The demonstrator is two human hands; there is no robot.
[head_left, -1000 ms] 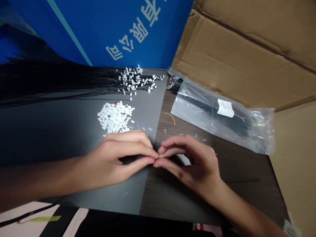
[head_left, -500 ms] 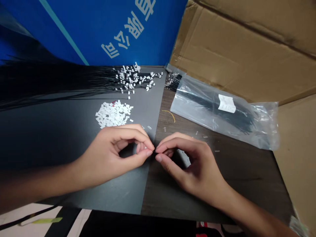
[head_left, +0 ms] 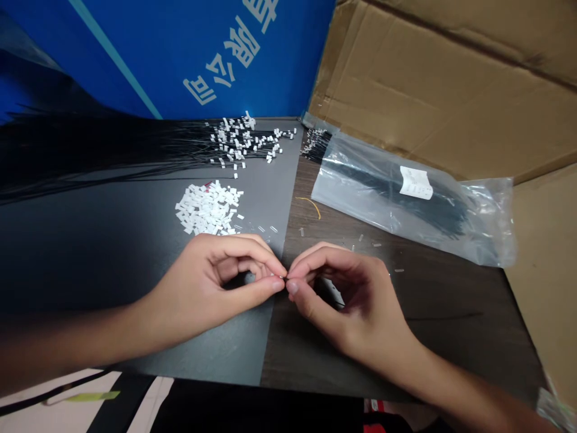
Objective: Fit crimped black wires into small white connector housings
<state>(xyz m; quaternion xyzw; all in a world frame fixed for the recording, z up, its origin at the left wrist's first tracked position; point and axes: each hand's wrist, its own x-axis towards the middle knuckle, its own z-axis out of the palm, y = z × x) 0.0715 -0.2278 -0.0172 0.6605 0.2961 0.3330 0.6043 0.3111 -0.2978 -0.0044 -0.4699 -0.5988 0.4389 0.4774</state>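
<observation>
My left hand is closed in a pinch above the table. A speck of something whitish, apparently a small white connector, shows between its fingertips and is mostly hidden. Thumb and index finger of my right hand pinch a thin black wire, whose loose length trails out to the right behind the hand. Both sets of fingertips almost touch, with the wire's end between them. Just beyond my left hand lies a heap of white connectors.
Black wires with white connectors on their ends lie in a thick bundle at the back left. A clear plastic bag of black wires sits at the right, before a cardboard wall. A yellow strand and small clear bits are scattered nearby.
My hands have drawn slightly closer together, and the short dark stretch of wire between the fingertips has shrunk. The view has shifted a little.
</observation>
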